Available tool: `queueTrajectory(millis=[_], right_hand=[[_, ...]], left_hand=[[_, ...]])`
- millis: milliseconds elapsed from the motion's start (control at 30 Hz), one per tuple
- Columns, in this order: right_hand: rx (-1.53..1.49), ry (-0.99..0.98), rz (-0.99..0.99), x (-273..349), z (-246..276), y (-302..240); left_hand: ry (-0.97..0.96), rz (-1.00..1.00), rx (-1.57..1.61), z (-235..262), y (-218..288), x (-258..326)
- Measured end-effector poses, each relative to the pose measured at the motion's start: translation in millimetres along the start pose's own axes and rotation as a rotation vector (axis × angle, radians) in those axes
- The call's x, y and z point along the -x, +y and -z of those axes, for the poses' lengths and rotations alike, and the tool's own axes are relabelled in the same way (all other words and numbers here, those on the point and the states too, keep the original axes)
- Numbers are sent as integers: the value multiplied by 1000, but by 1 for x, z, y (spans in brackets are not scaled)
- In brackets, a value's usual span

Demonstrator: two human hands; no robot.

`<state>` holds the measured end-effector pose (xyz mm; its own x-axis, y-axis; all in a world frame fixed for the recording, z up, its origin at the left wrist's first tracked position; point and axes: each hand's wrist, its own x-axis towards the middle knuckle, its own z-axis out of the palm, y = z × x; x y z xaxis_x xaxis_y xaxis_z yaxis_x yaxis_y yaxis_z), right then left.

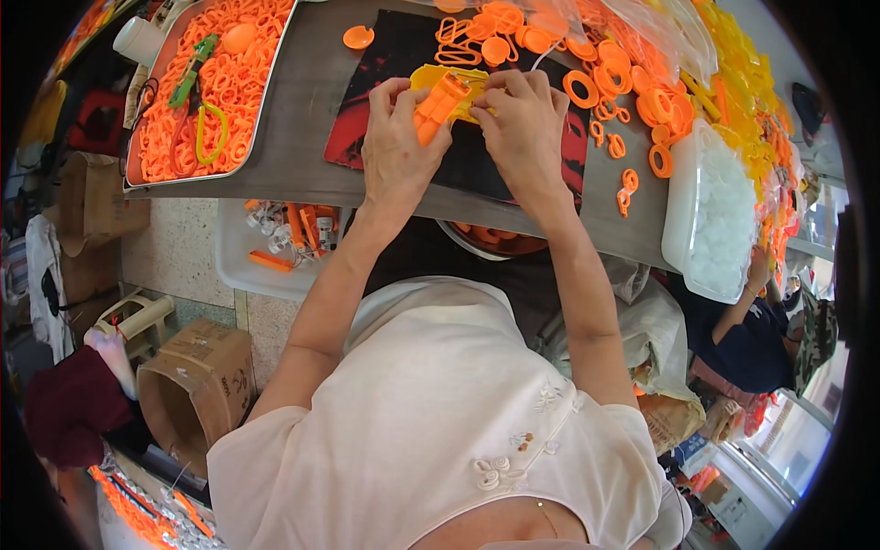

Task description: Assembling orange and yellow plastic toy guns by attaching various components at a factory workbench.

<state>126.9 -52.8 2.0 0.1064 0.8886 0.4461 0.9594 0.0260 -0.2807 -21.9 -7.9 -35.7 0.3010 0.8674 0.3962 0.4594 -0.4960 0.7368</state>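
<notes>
My left hand (401,137) is closed round an orange plastic casing (443,107), a boxy piece held at a tilt with small metal bits showing at its upper end. My right hand (524,119) is closed in a pinch right beside it; what its fingertips hold is hidden. Behind the casing, between both hands, shows a yellow plastic piece (423,75); whether a hand grips it I cannot tell. Both hands are over a black and red mat (380,69). Beyond them lie orange oval loops (456,55), with orange rings (580,89) to the right.
At the left stands a tray (275,87) of orange links, with green-handled cutters (194,73) on top. A clear tub (678,202) of translucent pieces sits at the table's right edge, near a yellow heap (733,55). Below is a white bin (243,266). Another person (752,330) is at the right.
</notes>
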Motion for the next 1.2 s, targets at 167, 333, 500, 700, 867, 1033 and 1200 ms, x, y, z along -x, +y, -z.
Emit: queueTrajectory(millis=[167,333,500,700,867,1033,1200], right_hand=[[150,-46,78,-5,1,-4],[187,-1,117,0,-2,-4],[100,33,89,3,-3,-2],[159,-3,74,3,-5,-6],[463,-165,97,6,0,-25],[539,-129,102,28,-8,-37],[110,306,23,31,8,-6]], left_hand=[[7,-15,-8,0,-1,1],[-15,8,5,1,2,1],[-3,-1,-5,-1,0,2],[-8,3,-2,0,0,3],[-6,-11,-17,-1,2,0],[48,-90,-38,-5,-3,0],[3,-16,-24,7,-6,-2]])
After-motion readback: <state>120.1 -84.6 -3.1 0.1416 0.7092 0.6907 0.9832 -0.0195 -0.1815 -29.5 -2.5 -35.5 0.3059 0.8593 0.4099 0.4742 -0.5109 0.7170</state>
